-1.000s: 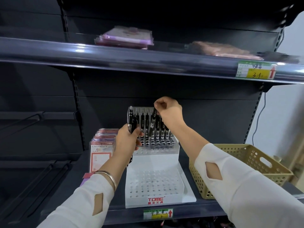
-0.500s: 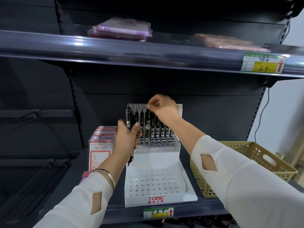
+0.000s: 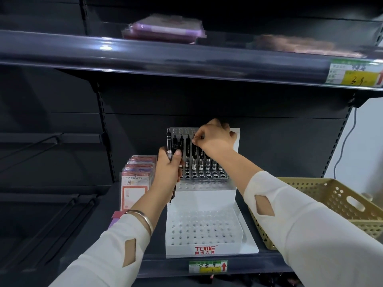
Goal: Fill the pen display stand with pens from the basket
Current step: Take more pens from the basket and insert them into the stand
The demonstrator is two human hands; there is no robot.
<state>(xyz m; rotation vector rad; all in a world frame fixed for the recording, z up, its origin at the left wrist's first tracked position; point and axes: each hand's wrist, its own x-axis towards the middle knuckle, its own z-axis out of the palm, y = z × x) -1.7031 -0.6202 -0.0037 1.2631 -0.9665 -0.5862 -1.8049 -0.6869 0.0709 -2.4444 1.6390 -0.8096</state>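
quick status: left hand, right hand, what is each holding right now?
Left hand: grips a bundle of black pens.
Right hand: pinches the top of a pen standing in the display stand.

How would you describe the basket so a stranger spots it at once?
On the lower dark metal shelf, look right of the white plastic pen display stand. The tan perforated plastic basket sits there, the only open-topped container, with round holes and a handle slot.

One camera sits on the person's head. It looks forward and a little down at the lower shelf [image 3: 259,264] from close by. The pen display stand [image 3: 204,228] is in the middle, and the left arm [image 3: 116,251] and right arm [image 3: 310,235] come in from below.
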